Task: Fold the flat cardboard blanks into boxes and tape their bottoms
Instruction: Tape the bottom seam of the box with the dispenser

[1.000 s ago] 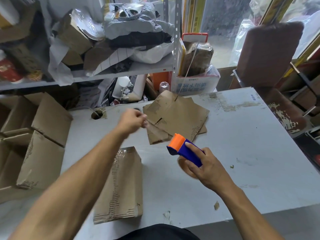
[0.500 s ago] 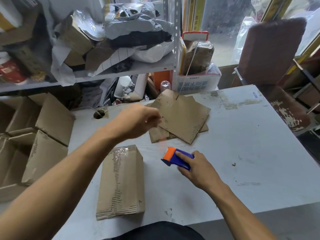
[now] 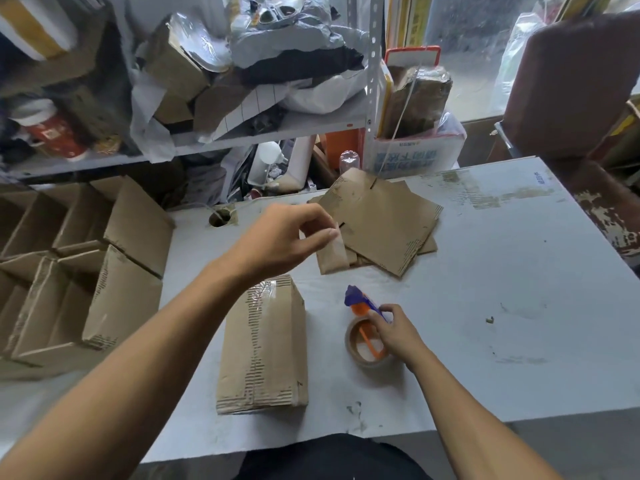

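Head camera looks down on a grey worktable [image 3: 485,306]. The left hand [image 3: 277,240] hovers above the table's centre, thumb and forefinger pinched on a short strip of clear tape [image 3: 337,245] that hangs down from the fingertips. Toward five o'clock from it, the right hand [image 3: 394,329] curls its fingers round the blue-and-orange tape dispenser [image 3: 362,304], which rests on the table with its brown tape roll [image 3: 367,344] lying flat. Just beside the dispenser, at nine o'clock, a folded cardboard box [image 3: 263,348] lies on the table, clear tape running along its seam. Toward twelve o'clock, near the table's far edge, sits the stack of flat cardboard blanks [image 3: 381,220]. Off the table at nine o'clock stand several finished boxes [image 3: 114,299], packed close together. Behind the table a metal shelf [image 3: 263,133] holds crumpled bags and cartons.
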